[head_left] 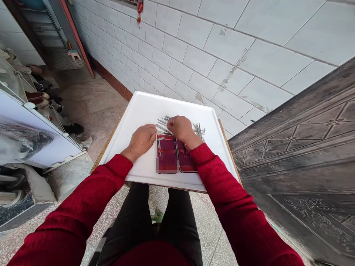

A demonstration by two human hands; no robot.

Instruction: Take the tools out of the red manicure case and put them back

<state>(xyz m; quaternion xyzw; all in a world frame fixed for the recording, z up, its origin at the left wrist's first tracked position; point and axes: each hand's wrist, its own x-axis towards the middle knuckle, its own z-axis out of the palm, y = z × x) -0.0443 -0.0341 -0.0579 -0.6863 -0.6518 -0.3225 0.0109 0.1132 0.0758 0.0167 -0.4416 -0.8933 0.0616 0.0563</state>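
An unfolded dark-red manicure case (166, 146) lies on the white tray (146, 107), with part of its left half blurred. Just beyond it are several thin metal manicure tools (162, 127), partly covered by my right hand (181, 127). That hand is closed with the fingertips pinched together over the tools; what is between them, if anything, I cannot make out. My left hand (142, 140) lies flat beside the case's upper left corner, palm down and open. To the right of my right hand sits a small pile of metal clippers and scissors-like pieces (199, 130).
The tray rests on a brown-edged board (107, 142) above my legs. A white tiled wall (172, 44) stands behind it, and a carved dark door or panel (294, 136) on the right. Shoes on a rack (39, 98) and a doorway are at the left.
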